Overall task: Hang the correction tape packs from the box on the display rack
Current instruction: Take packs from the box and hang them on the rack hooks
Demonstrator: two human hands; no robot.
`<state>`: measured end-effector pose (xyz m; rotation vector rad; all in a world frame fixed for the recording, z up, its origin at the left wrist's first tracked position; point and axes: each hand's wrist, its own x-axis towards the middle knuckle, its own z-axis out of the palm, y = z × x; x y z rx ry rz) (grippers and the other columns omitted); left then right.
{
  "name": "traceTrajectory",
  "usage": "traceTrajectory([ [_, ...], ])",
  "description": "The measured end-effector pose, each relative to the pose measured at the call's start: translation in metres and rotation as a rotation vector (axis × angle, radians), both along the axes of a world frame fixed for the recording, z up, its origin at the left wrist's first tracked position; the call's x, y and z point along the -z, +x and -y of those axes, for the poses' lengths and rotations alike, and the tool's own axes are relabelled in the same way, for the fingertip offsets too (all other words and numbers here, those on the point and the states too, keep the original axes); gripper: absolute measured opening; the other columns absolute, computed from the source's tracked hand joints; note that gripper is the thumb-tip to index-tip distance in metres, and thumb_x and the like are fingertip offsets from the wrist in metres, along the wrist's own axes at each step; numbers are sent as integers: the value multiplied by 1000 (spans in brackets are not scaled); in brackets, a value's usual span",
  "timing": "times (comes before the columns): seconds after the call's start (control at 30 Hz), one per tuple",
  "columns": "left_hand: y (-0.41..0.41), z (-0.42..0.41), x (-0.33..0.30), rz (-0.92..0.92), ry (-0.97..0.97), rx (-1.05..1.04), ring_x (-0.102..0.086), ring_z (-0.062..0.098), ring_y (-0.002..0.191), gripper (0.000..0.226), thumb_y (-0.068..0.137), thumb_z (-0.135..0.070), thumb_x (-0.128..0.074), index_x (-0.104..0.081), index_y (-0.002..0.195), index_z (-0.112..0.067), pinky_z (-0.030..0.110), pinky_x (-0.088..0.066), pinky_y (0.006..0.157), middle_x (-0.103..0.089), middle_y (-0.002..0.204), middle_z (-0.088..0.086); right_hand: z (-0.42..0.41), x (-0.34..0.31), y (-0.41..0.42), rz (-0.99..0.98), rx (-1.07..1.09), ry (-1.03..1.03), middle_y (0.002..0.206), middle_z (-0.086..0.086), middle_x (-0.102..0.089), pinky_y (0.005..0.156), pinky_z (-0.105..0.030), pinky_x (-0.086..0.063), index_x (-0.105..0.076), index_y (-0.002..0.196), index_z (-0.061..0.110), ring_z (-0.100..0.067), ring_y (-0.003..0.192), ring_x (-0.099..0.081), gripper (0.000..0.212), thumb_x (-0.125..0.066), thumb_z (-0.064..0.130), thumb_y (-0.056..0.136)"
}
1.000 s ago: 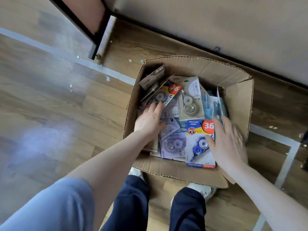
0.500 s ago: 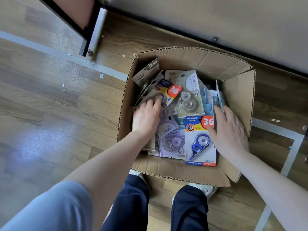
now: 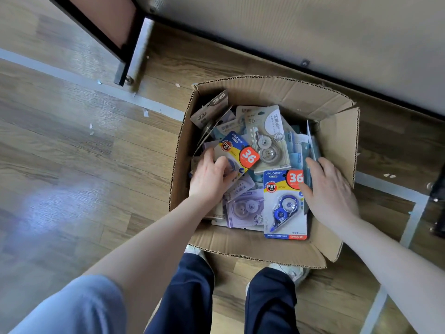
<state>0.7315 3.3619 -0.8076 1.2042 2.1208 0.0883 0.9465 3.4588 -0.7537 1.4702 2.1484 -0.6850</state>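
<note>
The fingers (image 3: 218,165) of the left hand (image 3: 209,179) are curled over a blue-and-yellow pack (image 3: 237,153), which is held tilted at the left of the pile. The fingers (image 3: 313,165) of the right hand (image 3: 331,191) are laid nearly straight against upright packs (image 3: 310,145) at the right side, gripping nothing. A second blue-and-yellow pack (image 3: 284,206) is seen flat just beside that hand. Two such packs can be counted; the many paler ones cannot. All are contained in one cardboard box (image 3: 265,92) on the wooden floor (image 3: 72,165). Two shoes are partly seen beneath the near wall.
</note>
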Motion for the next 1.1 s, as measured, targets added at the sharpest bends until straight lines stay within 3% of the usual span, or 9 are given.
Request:
traceTrajectory([
  [0.13, 0, -13, 3, 68, -31, -132, -52, 37, 106, 39, 87, -32, -66, -49, 113, -9, 37, -40, 79, -50, 122, 15, -6, 2, -8, -27, 62, -29, 146, -10, -34, 99, -39, -37, -26, 145, 14, -28, 130, -40, 55, -47, 30, 97],
  [0.23, -1, -10, 3, 58, -27, -123, -48, 36, 114, 62, 82, -31, -72, -41, 132, -10, 38, -41, 86, -46, 129, 15, -12, 4, -14, -30, 219, -71, 143, -13, -38, 90, -41, -41, -24, 146, 15, -34, 124, -45, 54, -42, 33, 98],
  [0.33, -3, -1, 6, 61, -18, -121, -42, 36, 122, 67, 77, -36, -74, -45, 133, -14, 39, -39, 94, -41, 135, 14, -16, 10, -16, -27, 318, -81, 141, -15, -40, 89, -42, -40, -23, 146, 14, -35, 122, -45, 54, -42, 33, 99],
  [0.43, -6, 5, 5, 136, -65, -186, -44, 34, 120, 62, 83, -38, -68, -42, 136, -16, 34, -38, 91, -45, 131, 15, -11, 15, -18, -7, 254, -95, 149, -12, -28, 91, -44, -41, -24, 146, 15, -36, 124, -43, 56, -45, 32, 98],
  [0.53, -7, 8, 2, 167, -95, -211, -45, 30, 120, 62, 89, -39, -62, -37, 141, -16, 31, -36, 90, -50, 128, 14, -4, 18, -19, 35, 220, -16, 146, -11, -29, 90, -42, -44, -32, 143, 17, -33, 124, -42, 54, -53, 28, 95],
  [0.67, -10, 11, 6, 136, -53, -259, -37, 29, 125, 77, 78, -39, -73, -37, 141, -16, 30, -28, 98, -44, 130, 15, 7, 21, -20, 43, 182, 126, 137, -14, -34, 90, -41, -41, -42, 136, 17, -33, 119, -41, 47, -57, 22, 91],
  [0.83, -8, 9, 2, 140, -15, -328, -39, 31, 123, 96, 67, -33, -84, -32, 145, -13, 31, -30, 100, -42, 129, 16, 35, 28, -23, 19, 179, 206, 147, -22, -29, 98, -48, -35, -52, 132, 18, -42, 124, -38, 51, -63, 11, 83],
  [0.97, -8, 8, -3, 170, -2, -345, -44, 29, 119, 88, 69, -25, -84, -37, 141, -10, 24, -31, 88, -45, 128, 15, 62, 30, -23, -54, 86, 188, 136, -26, -46, 92, -51, -44, -58, 128, 13, -45, 120, -48, 53, -73, 14, 77],
  [1.1, -10, 9, -5, 239, 23, -388, -52, 19, 105, 70, 71, -18, -83, -46, 129, -7, 17, -32, 71, -57, 118, 8, 65, 32, -19, -196, 153, 51, 127, -16, -56, 94, -44, -40, -53, 133, 14, -38, 114, -50, 41, -55, 20, 93],
])
